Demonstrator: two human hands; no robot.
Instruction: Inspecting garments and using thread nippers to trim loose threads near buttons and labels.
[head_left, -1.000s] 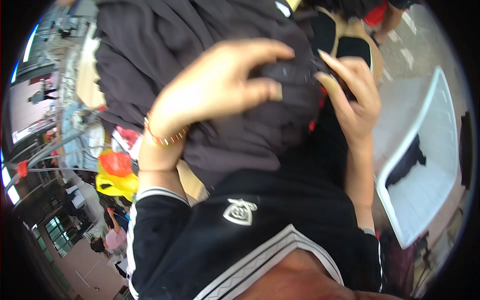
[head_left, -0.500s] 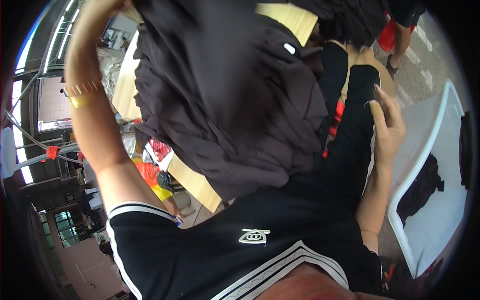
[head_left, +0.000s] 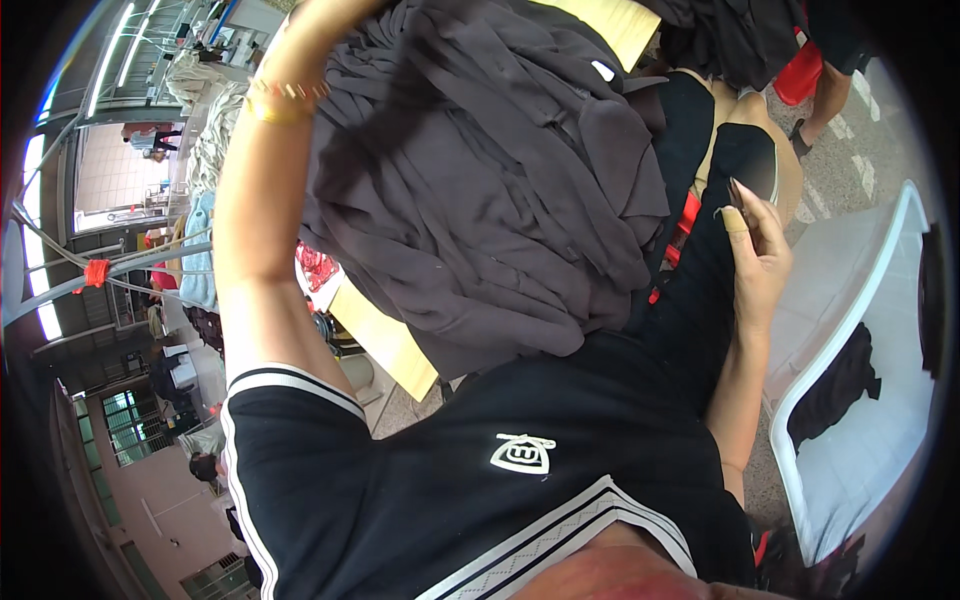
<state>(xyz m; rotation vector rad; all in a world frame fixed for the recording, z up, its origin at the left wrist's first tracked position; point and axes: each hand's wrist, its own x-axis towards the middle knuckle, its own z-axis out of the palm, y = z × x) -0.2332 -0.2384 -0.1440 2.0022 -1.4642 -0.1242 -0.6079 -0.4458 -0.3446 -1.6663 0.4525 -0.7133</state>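
A large heap of dark grey-brown cloth [head_left: 480, 190] lies across my lap and the wooden surface beyond. My left arm reaches over its far left side. Of my left hand [head_left: 335, 12], only the back part shows at the top edge; its fingers are cut off from view. At the right of the cloth, above my thigh, my right hand [head_left: 768, 240] is closed. Its thumb wears a tan covering [head_left: 735, 220]. A small dark tip shows between the fingers, too little to name. A small white tag [head_left: 602, 71] sits on the cloth's far part.
A pale plastic bin [head_left: 850, 470] with a dark cloth piece [head_left: 838, 385] inside stands at my right. Light wooden boards [head_left: 385, 340] show beside the heap. At the far right is another person's leg [head_left: 830, 100]. A grey metal frame [head_left: 120, 275] is at left.
My left arm has swung to the right at the top edge. The raised cloth has come down into a flatter heap. My right hand has shifted slightly left.
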